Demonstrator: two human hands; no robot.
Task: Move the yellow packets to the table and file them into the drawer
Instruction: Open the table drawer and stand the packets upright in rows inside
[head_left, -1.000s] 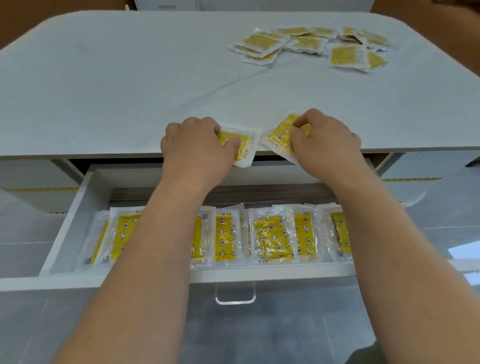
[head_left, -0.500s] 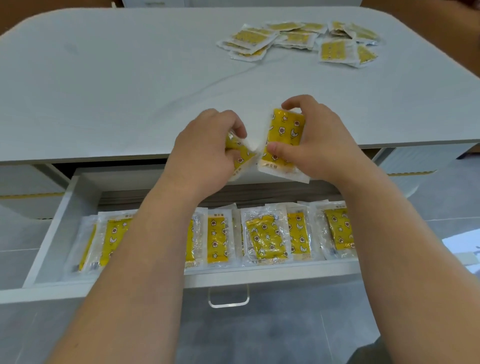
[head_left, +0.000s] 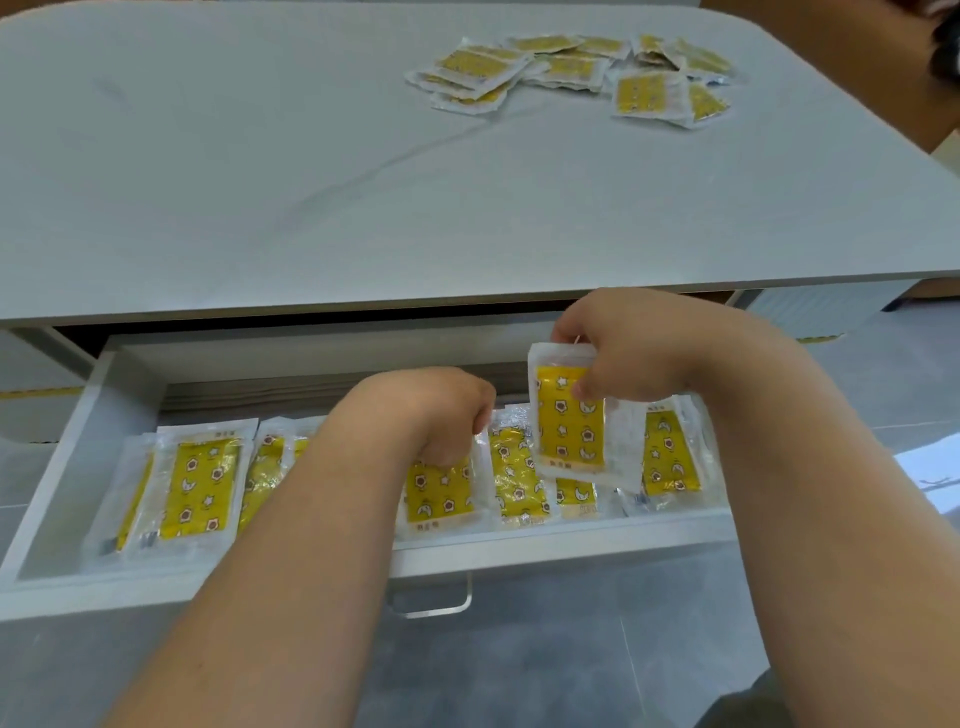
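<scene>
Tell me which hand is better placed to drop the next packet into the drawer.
Right. The right hand pinches an upright packet above the drawer row; the left hand is down in it, gripping a lowered packet among the filed ones.

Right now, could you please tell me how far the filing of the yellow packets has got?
Done: a row of yellow clear-wrapped packets lines the open white drawer. In hand: the right hand holds one packet upright above that row; the left hand grips another packet down in it. Left: the loose pile of packets on the grey tabletop.
</scene>
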